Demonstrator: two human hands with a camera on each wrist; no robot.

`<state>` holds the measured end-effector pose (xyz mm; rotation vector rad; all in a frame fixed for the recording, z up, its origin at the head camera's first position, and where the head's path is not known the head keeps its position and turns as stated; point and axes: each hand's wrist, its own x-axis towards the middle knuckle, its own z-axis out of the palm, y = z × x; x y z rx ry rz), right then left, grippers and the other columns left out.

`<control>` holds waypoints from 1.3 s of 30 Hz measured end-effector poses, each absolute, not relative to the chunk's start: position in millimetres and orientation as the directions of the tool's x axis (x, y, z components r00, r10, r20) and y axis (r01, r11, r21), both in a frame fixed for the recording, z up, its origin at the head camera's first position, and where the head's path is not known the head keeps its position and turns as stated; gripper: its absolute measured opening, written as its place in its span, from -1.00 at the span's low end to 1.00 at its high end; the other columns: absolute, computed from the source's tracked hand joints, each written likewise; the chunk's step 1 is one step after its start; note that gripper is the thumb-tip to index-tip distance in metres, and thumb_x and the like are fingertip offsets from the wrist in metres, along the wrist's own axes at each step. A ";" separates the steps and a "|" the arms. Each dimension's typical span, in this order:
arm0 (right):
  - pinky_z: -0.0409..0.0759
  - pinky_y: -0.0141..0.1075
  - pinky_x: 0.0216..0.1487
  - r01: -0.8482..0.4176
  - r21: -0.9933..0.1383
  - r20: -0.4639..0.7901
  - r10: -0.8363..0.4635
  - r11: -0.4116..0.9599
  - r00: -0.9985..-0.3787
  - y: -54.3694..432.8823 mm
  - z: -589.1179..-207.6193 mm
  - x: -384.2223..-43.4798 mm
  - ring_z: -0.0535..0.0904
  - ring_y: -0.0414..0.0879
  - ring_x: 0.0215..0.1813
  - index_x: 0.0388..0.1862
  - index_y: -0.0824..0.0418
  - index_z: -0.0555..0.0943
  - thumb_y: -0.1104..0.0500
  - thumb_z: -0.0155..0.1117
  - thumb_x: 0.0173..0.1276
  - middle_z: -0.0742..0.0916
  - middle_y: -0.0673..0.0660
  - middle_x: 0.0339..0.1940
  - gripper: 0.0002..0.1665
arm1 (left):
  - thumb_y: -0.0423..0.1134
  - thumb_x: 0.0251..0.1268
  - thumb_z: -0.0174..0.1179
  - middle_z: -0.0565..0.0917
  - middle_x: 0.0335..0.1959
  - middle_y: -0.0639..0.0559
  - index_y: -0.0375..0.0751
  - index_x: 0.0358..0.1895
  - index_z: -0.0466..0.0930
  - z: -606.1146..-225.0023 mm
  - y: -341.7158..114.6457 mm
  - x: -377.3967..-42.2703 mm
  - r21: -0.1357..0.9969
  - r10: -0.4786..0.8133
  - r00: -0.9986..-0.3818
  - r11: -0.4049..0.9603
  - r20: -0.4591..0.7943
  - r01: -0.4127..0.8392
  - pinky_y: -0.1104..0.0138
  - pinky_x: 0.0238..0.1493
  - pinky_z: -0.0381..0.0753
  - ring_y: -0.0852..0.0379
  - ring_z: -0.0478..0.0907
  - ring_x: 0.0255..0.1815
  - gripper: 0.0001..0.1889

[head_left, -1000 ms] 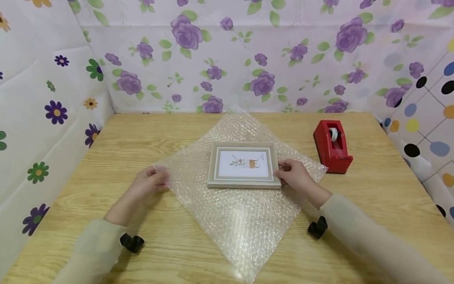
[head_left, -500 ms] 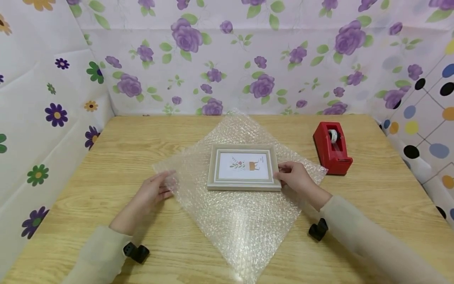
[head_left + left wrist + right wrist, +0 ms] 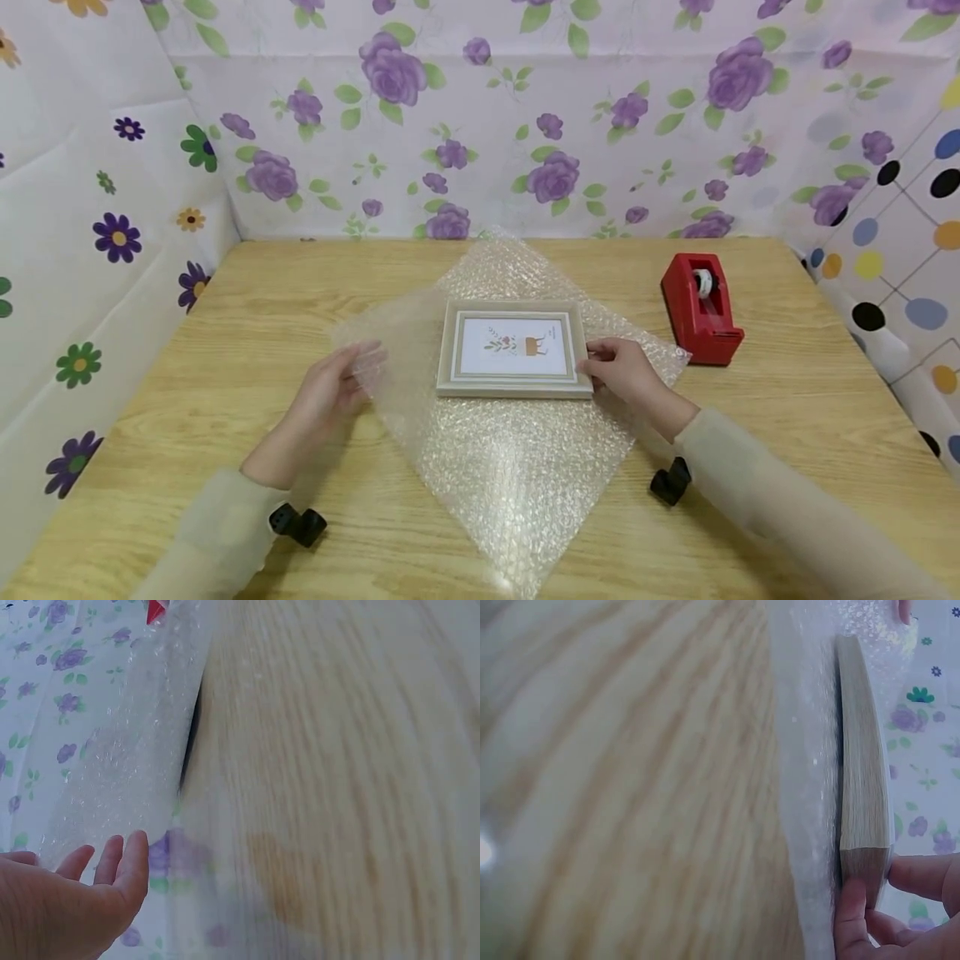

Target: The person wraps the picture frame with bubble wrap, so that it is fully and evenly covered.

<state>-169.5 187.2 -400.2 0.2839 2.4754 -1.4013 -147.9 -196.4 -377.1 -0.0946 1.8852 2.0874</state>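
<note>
Lettering (image 3: 553, 332) on the framed picture (image 3: 513, 347) is too small to read.

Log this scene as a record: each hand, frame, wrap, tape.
Left hand: fingers extended, at the wrap's left corner
Right hand: grips the frame's right edge
Frame: picture side up, flat on the wrap
Wrap: clear bubble sheet, spread diamond-wise, left corner lifted
Tape dispenser: red, roll loaded, on the table near the wrap's right corner

Picture frame (image 3: 513, 348) lies on bubble wrap (image 3: 517, 458), on the table (image 3: 262, 300); tape dispenser (image 3: 688, 321) to the right.
</note>
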 end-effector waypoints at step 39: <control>0.57 -0.47 -0.28 0.345 -0.808 -0.354 0.075 0.477 -0.932 186.6 -399.0 -166.1 0.59 -0.14 -0.22 0.20 0.38 0.48 0.19 0.24 0.34 0.63 0.29 -0.02 -0.51 | -0.24 0.44 -0.11 0.61 -0.08 0.27 0.16 -0.35 0.65 -366.2 -136.9 -163.5 0.961 0.290 -0.935 -0.120 -0.206 -0.249 0.35 -0.11 0.55 0.22 0.53 -0.05 -0.68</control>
